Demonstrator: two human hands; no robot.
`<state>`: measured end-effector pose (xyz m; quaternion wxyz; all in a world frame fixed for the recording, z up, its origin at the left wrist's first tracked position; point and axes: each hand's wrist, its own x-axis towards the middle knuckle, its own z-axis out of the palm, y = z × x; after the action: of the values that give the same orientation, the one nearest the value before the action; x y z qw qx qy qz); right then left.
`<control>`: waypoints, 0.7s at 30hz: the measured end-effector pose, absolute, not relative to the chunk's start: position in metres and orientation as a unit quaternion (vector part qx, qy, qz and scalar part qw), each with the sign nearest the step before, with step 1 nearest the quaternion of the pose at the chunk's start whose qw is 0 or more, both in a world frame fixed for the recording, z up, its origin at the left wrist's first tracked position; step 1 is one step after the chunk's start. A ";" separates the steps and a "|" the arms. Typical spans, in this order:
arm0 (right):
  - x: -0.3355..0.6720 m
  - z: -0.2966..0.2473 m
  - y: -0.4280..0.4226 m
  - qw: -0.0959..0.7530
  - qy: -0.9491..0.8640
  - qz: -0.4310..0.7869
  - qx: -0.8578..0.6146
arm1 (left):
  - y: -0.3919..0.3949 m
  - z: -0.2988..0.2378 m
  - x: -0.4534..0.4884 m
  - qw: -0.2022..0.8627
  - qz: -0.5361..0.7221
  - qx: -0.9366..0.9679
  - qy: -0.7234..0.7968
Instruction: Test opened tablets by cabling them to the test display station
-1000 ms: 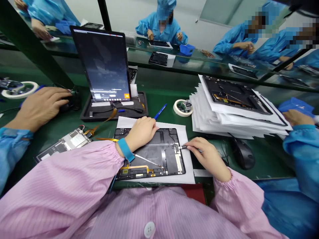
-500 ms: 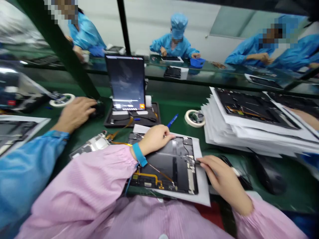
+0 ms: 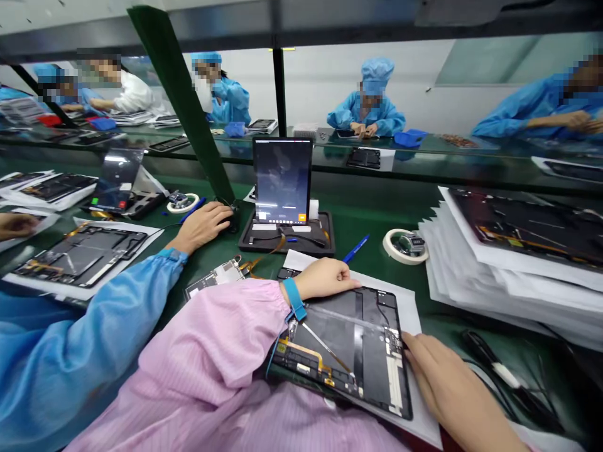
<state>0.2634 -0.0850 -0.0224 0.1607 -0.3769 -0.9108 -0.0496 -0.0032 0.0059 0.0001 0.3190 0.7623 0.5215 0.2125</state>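
Observation:
An opened black tablet back (image 3: pixel 348 342), with orange flex cables and a white connector strip, lies on a white sheet (image 3: pixel 409 304) right in front of me. My left hand (image 3: pixel 325 279), with a blue wrist strap, lies palm down on the tablet's upper left edge, fingers flat. My right hand (image 3: pixel 443 383) is at the tablet's right edge, its fingertips close together beside the connector strip. Whatever those fingers hold is hidden.
A co-worker's hand (image 3: pixel 202 226) in a blue sleeve grips a mouse at left. Behind stand a lit tablet in a dock (image 3: pixel 282 182), a blue pen (image 3: pixel 355 249) and a tape roll (image 3: pixel 405 245). A stack of sheets with tablets (image 3: pixel 518 263) fills the right. A loose board (image 3: pixel 217 279) lies at left.
The view has lifted and swung left, showing more of the line. My right hand has slid down the tablet's right edge, and the thin tool seen earlier is out of sight. My left hand stays put.

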 end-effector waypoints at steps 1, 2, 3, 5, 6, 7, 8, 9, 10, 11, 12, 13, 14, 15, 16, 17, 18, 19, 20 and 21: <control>0.266 -0.021 -0.084 0.155 -0.909 -0.025 -0.385 | 0.005 0.000 -0.003 0.317 0.212 0.764 0.520; 0.268 -0.019 -0.083 0.153 -0.907 0.000 -0.394 | 0.005 0.000 -0.004 0.314 0.212 0.767 0.518; 0.269 -0.017 -0.083 0.157 -0.900 0.028 -0.406 | 0.004 0.000 -0.004 0.310 0.213 0.771 0.514; 0.272 -0.013 -0.084 0.199 -0.874 0.081 -0.437 | 0.003 -0.002 -0.004 0.301 0.216 0.778 0.507; 0.272 -0.011 -0.086 0.235 -0.855 0.098 -0.452 | 0.003 -0.003 -0.004 0.297 0.216 0.781 0.505; 0.273 -0.010 -0.088 0.273 -0.837 0.102 -0.463 | 0.003 -0.004 -0.005 0.293 0.215 0.784 0.503; 0.273 -0.010 -0.090 0.304 -0.824 0.091 -0.469 | 0.003 -0.005 -0.005 0.290 0.212 0.786 0.503; 0.273 -0.009 -0.091 0.323 -0.820 0.070 -0.467 | 0.004 -0.006 -0.005 0.289 0.208 0.788 0.503; 0.273 -0.009 -0.093 0.329 -0.825 0.048 -0.458 | 0.004 -0.007 -0.005 0.289 0.202 0.788 0.505; 0.272 -0.008 -0.094 0.323 -0.835 0.033 -0.445 | 0.004 -0.007 -0.005 0.289 0.196 0.788 0.507; 0.272 -0.007 -0.094 0.309 -0.847 0.027 -0.431 | 0.004 -0.006 -0.005 0.290 0.192 0.788 0.509; 0.272 -0.006 -0.094 0.292 -0.859 0.030 -0.420 | 0.004 -0.006 -0.005 0.291 0.188 0.787 0.510; 0.271 -0.005 -0.093 0.275 -0.868 0.039 -0.411 | 0.003 -0.005 -0.005 0.291 0.186 0.787 0.511; 0.271 -0.004 -0.092 0.260 -0.874 0.048 -0.407 | 0.003 -0.005 -0.005 0.292 0.184 0.787 0.512; 0.271 -0.003 -0.091 0.249 -0.878 0.053 -0.406 | 0.003 -0.005 -0.005 0.291 0.183 0.787 0.513; 0.271 -0.002 -0.089 0.244 -0.879 0.054 -0.407 | 0.003 -0.004 -0.005 0.289 0.181 0.787 0.514; 0.271 -0.002 -0.089 0.243 -0.878 0.052 -0.409 | 0.003 -0.004 -0.005 0.288 0.180 0.787 0.515; 0.271 -0.001 -0.088 0.244 -0.877 0.049 -0.410 | 0.003 -0.005 -0.005 0.286 0.179 0.788 0.516; 0.271 -0.001 -0.088 0.246 -0.877 0.045 -0.411 | 0.003 -0.005 -0.005 0.285 0.179 0.788 0.516; 0.271 -0.001 -0.088 0.246 -0.876 0.042 -0.412 | 0.003 -0.005 -0.005 0.284 0.180 0.788 0.515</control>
<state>0.2711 -0.0878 -0.0011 0.2465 -0.4118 -0.8763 0.0421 -0.0054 0.0028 -0.0052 0.2841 0.7883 0.5153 0.1796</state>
